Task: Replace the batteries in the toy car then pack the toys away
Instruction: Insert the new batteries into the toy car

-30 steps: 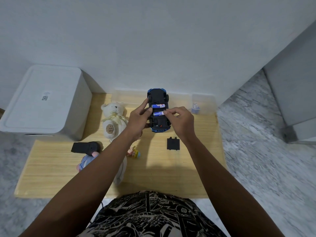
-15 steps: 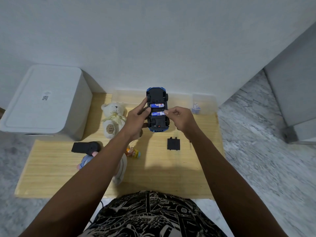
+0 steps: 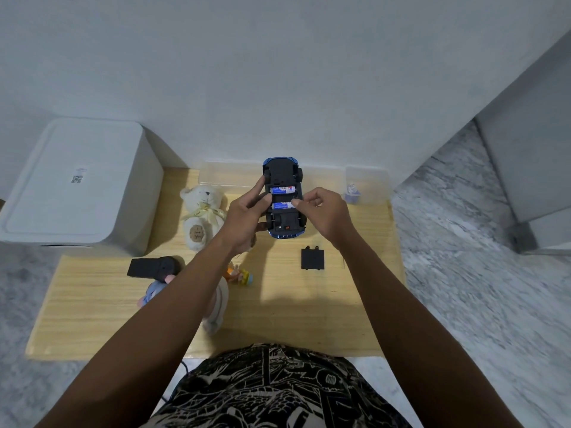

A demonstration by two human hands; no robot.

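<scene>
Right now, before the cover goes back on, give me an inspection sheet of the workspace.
Surface: wooden table, low, against the wall.
Job's things: car upside down, two batteries in its open bay; cover off, lying on the table.
Clutter: bear, black gadget, small figure, blue soft toy, two clear boxes.
Grippers: left hand holds the car; right hand pinches at the near battery.
Cables: one dark lead by the lap.
Surroundings: white bin on the left, marble floor.
</scene>
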